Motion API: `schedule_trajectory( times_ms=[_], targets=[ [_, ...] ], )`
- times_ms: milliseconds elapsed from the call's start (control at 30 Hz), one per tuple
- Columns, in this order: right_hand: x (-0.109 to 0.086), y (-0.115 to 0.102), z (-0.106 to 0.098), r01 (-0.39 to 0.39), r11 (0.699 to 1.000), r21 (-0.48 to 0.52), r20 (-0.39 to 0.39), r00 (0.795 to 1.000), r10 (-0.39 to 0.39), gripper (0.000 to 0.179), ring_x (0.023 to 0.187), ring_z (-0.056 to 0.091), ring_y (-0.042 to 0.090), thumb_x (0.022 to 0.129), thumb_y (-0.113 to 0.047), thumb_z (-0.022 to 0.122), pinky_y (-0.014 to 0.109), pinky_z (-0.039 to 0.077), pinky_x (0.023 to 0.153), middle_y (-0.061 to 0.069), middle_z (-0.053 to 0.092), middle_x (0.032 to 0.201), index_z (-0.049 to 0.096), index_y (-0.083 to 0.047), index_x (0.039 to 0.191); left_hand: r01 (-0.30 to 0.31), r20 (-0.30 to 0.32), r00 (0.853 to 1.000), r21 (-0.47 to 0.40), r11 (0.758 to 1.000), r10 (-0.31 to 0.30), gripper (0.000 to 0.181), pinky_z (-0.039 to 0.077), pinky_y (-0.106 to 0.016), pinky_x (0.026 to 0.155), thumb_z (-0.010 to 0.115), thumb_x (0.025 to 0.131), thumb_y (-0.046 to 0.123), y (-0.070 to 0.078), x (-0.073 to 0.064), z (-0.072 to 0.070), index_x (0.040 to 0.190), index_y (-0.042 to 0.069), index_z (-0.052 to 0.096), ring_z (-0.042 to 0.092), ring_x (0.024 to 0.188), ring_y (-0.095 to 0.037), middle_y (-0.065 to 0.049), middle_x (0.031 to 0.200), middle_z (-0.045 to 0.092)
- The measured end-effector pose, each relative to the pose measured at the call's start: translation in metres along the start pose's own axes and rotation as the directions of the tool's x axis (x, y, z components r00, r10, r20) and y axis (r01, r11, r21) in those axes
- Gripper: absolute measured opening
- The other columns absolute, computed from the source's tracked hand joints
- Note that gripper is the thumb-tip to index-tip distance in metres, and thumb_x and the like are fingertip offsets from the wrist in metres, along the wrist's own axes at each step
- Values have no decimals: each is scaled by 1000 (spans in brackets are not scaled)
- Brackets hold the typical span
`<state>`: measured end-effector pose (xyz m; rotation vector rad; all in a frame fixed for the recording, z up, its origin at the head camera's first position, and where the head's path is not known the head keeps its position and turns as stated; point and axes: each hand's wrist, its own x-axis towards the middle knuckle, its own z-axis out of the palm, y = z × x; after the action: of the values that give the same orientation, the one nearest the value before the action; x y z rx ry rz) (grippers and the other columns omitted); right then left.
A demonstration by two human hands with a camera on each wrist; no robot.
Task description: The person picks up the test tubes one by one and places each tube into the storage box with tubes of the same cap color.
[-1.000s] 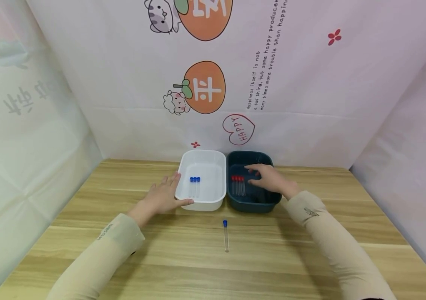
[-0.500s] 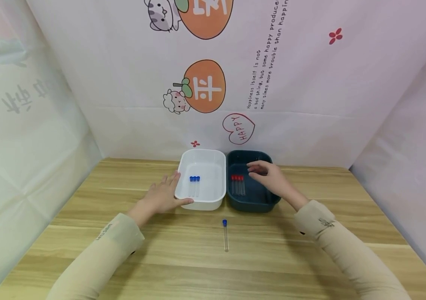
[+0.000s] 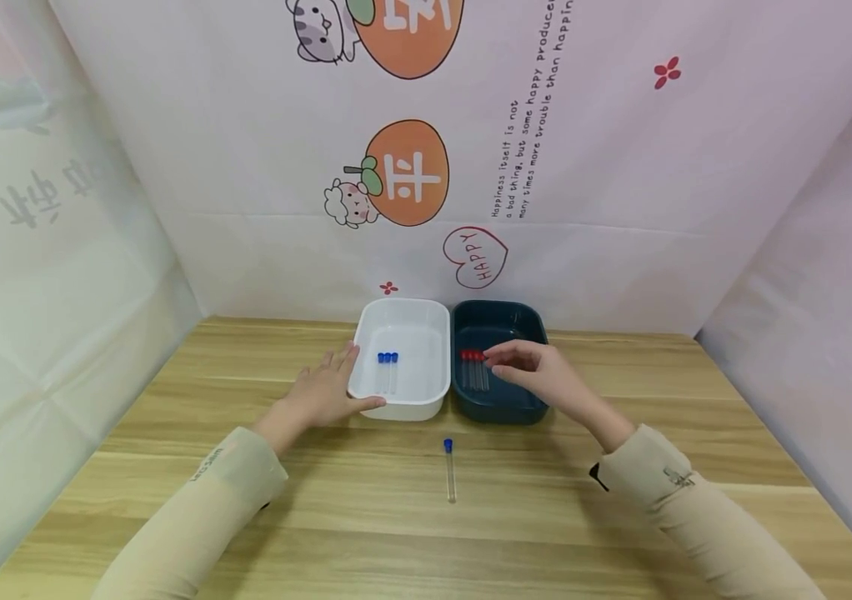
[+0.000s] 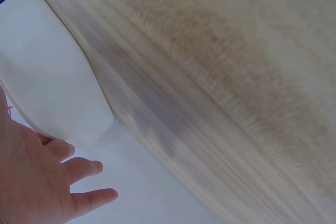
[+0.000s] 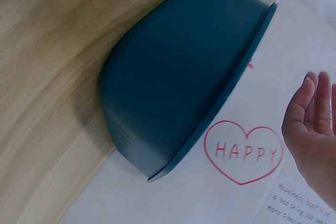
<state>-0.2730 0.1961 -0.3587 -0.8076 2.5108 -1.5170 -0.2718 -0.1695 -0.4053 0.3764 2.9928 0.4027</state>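
My left hand (image 3: 318, 392) rests on the left side of a white basin (image 3: 405, 407), fingers spread. In the left wrist view those fingers (image 4: 81, 169) lie along the basin's outer wall. Inside it are 3 blue-capped test tubes (image 3: 388, 358), side by side. Over a dark teal basin (image 3: 504, 410) hovers my right hand (image 3: 542, 379), fingers loosely bent, near several red-capped test tubes (image 3: 473, 357). I see nothing held in it; the right wrist view also shows the hand (image 5: 315, 124) above the rim. One blue-capped test tube (image 3: 450, 475) lies on the table.
Both basins stand side by side on the wooden table (image 3: 366, 533), at its back edge. Behind them rises a white printed cloth (image 3: 583, 258) with fruit drawings and lettering. More cloth hangs at the left and right sides.
My right hand has drawn back, then moved left and lower, close to the red caps. My left hand, the basins and the loose test tube have stayed put.
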Motion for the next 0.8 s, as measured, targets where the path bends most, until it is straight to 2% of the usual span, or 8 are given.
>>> schedule_trajectory(
  times_ms=[200, 300, 400, 533, 667, 800],
  targets=[
    [-14, -3, 13, 42, 999, -31, 95, 995, -39, 25, 103, 66, 20, 101, -10, 66, 26, 55, 87, 12, 71, 115, 69, 2, 123, 0, 8, 1000, -13, 1000, 0, 115, 18, -74, 113, 58, 88, 77, 0, 0, -1, 164, 2, 14, 15, 152, -46, -15, 170, 12],
    [-20, -1, 22, 69, 997, -43, 168, 984, -60, 24, 101, 67, 18, 100, -10, 67, 28, 55, 86, 14, 72, 113, 70, 2, 122, 1, 6, 1000, -13, 1000, -1, 115, 18, -74, 113, 58, 88, 77, 0, 0, -2, 164, 1, 15, 16, 152, -47, -16, 170, 12],
    [-25, 2, 30, 63, 997, -35, 235, 970, -53, 23, 101, 67, 15, 100, -10, 68, 28, 56, 86, 17, 72, 113, 70, 0, 121, 2, 8, 1000, -9, 1000, -2, 115, 18, -74, 113, 58, 88, 77, 0, -1, -2, 164, 1, 15, 16, 152, -47, -16, 170, 12],
    [-28, 5, 39, 59, 997, -45, 284, 958, -44, 25, 101, 66, 14, 100, -11, 68, 29, 56, 85, 18, 72, 114, 70, 1, 121, 4, 7, 1000, -6, 1000, -4, 115, 18, -74, 113, 57, 88, 77, 0, -1, -2, 164, 1, 14, 16, 152, -47, -16, 170, 13],
    [-29, 9, 46, 86, 988, -130, 289, 956, -46, 28, 98, 66, 17, 98, -11, 70, 33, 57, 83, 14, 72, 113, 70, 3, 122, 6, 9, 1000, 0, 1000, -6, 116, 18, -74, 113, 57, 88, 78, 0, 0, -2, 164, 1, 14, 16, 152, -46, -16, 170, 13],
    [-31, 10, 54, 133, 958, -255, 298, 953, -53, 31, 104, 65, 25, 96, -14, 74, 40, 58, 86, 10, 72, 116, 70, 0, 124, 4, 11, 1000, 2, 1000, -4, 117, 18, -74, 113, 56, 87, 80, 1, 1, -1, 164, 2, 15, 17, 152, -46, -15, 170, 13]
  ],
)
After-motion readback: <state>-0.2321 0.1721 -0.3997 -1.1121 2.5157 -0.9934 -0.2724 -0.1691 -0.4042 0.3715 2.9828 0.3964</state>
